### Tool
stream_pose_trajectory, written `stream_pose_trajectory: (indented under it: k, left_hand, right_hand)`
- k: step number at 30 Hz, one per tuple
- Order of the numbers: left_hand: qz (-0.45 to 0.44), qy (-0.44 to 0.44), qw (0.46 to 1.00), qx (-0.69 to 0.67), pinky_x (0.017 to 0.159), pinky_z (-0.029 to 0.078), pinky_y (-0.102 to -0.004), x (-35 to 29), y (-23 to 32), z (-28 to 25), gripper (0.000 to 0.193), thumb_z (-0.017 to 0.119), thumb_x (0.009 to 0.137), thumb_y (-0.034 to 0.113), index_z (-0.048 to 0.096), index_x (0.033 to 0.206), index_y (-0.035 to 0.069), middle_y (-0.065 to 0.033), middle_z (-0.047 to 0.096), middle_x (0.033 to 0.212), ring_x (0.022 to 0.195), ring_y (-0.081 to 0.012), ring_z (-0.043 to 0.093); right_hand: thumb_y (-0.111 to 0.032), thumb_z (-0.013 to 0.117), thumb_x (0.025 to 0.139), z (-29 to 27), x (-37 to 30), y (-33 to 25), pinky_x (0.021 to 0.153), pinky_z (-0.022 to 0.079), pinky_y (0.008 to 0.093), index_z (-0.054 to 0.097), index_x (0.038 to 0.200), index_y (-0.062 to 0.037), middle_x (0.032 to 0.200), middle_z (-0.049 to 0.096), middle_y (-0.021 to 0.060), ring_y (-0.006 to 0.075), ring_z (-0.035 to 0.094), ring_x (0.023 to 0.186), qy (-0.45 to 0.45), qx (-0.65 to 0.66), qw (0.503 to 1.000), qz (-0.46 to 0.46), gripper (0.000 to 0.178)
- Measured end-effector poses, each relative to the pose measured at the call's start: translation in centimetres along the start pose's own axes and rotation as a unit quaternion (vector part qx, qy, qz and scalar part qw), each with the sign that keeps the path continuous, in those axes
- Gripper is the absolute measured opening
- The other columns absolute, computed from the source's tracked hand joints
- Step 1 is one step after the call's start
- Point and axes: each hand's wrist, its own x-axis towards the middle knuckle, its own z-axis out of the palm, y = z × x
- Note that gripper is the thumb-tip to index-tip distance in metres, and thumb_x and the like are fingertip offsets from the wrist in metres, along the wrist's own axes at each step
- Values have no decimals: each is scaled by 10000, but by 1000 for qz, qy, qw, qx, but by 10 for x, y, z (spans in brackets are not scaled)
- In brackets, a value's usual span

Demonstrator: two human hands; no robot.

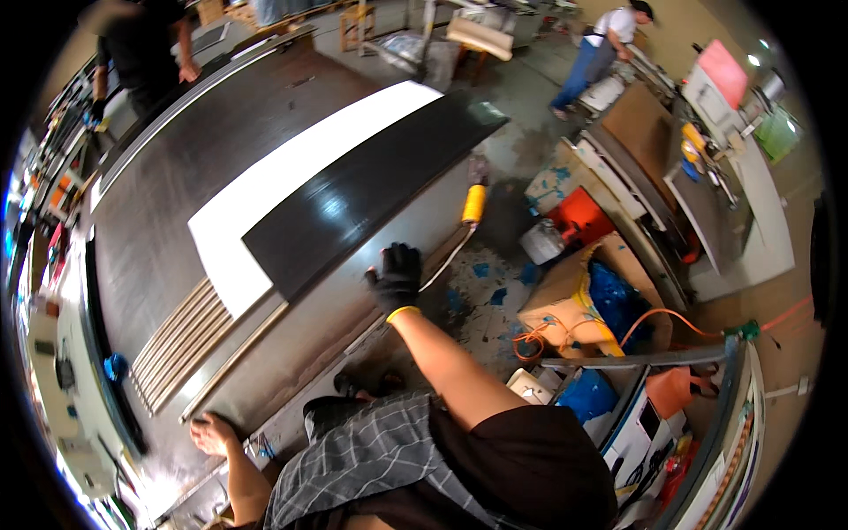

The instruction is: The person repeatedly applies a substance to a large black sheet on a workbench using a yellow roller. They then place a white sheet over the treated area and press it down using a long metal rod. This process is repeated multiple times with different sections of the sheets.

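My left hand [214, 433] is bare. It rests on the table by the near end of a single thin metal tube [234, 363], fingers stretched out; whether the fingertips touch the tube I cannot tell. My right hand [398, 281] wears a black glove with a yellow cuff. Its fingers are apart at the table's near edge, and nothing shows in them. Beyond it a long dark glossy panel [353, 190] lies partly over a white sheet [231, 265]. Several parallel metal tubes [181, 344] lie left of the white sheet, on the large dark metal table [155, 243].
A yellow-handled tool [474, 204] with a pale cord is at the table's right side. On the floor right stand a cardboard box [565, 305] with blue plastic and an orange hose [654, 314]. One person [141, 53] stands across the table; another [601, 53] bends at far right.
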Motion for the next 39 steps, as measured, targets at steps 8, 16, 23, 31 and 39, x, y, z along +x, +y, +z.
stream_pose_trajectory:
  k: [8, 16, 23, 31, 39]
  left_hand:
    - [-18, -27, 999, -3, 1061, 343, -425, 7, -2, 11, 598, 420, 945, 532, 454, 1367, 111, -95, 456, 1396, 1292, -268, 435]
    - [49, 19, 992, -116, 995, 382, -440, 6, -19, 17, 447, 523, 923, 419, 549, 1245, 110, -110, 536, 1278, 1208, -301, 481]
    - [192, -54, 898, -393, 660, 465, -343, -14, -27, 25, 127, 644, 788, 60, 603, 907, 44, -105, 587, 860, 727, -212, 557]
    - [361, -281, 793, -402, 505, 461, -354, 1, -15, 16, 292, 756, 793, 262, 598, 699, 35, -100, 609, 593, 516, -182, 566]
    - [528, -314, 732, -296, 502, 442, -418, 20, 20, 4, 409, 713, 785, 374, 569, 610, 34, -163, 550, 546, 490, -323, 557]
  right_hand:
    - [-289, 683, 643, -8, -2, 5, 884, 375, 485, 544, 958, -38, 1025, 497, 152, 336, 464, 992, -35, 29, 999, -19, 427]
    - [-284, 651, 805, -71, -80, 43, 1001, 373, 507, 499, 1242, -65, 1342, 452, 212, 417, 450, 1185, -173, 84, 980, -57, 513]
    - [-394, 532, 857, -145, -255, 63, 971, 414, 465, 544, 1238, -97, 1288, 531, 215, 393, 513, 1168, -598, -66, 740, 302, 484]
    - [-463, 477, 873, -45, -295, -18, 952, 431, 455, 608, 1192, -101, 1239, 575, 222, 384, 546, 1145, -698, -1, 655, 289, 500]
    - [-412, 521, 873, -55, -119, -172, 766, 478, 495, 672, 813, -36, 877, 650, 226, 427, 611, 852, -252, 186, 915, 254, 410]
